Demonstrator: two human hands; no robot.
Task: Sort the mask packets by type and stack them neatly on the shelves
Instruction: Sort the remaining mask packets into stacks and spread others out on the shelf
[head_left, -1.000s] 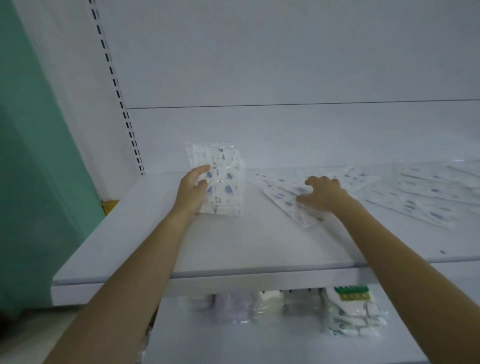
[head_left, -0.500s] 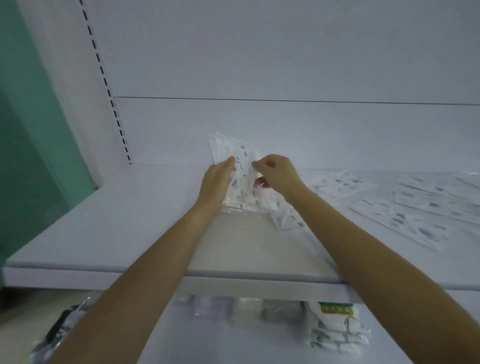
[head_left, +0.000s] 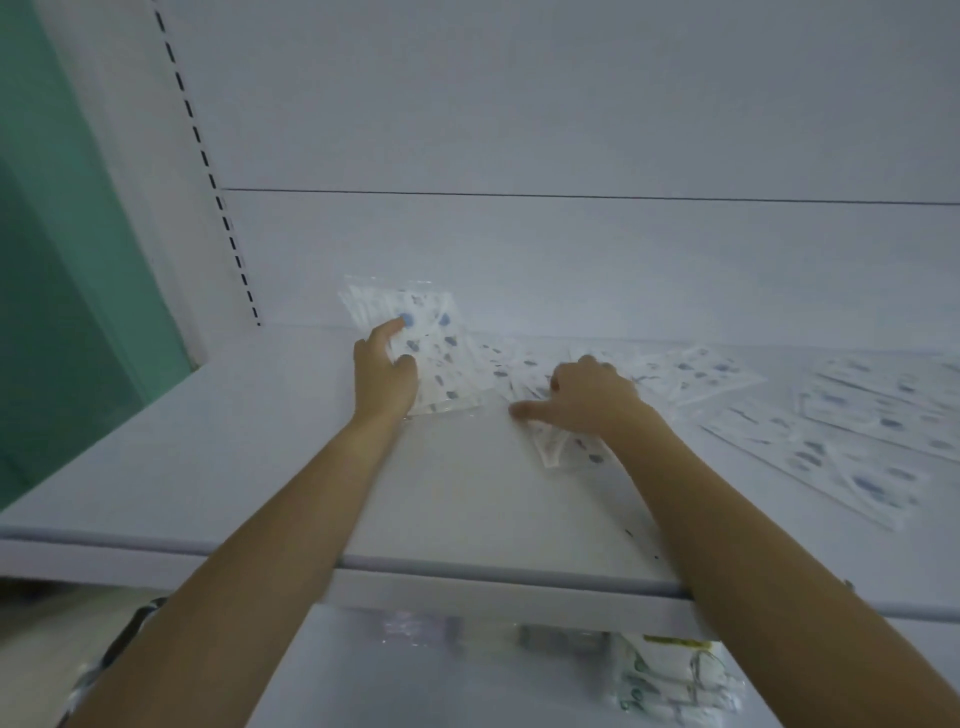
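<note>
Early yet: left grip (head_left: 387, 376) holds a small upright stack (head_left: 434, 353) far left on the shelf (head_left: 249, 467); right grip (head_left: 592, 400) curls over a loose packet (head_left: 553, 447). Many packets (head_left: 857, 441) lie scattered right, unstacked.

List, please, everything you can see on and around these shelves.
upright packet stack: one, white with blue print, upper shelf, left of middle
loose packets: several, white with blue print, flat on upper shelf, right
upper shelf: one, white, across the middle
green-printed packets: a pile, white, lower shelf
slotted upright: one, white, back left
wall: one, green, far left
left hand: one, holds the upright packet stack
right hand: one, rests on the loose packets
</note>
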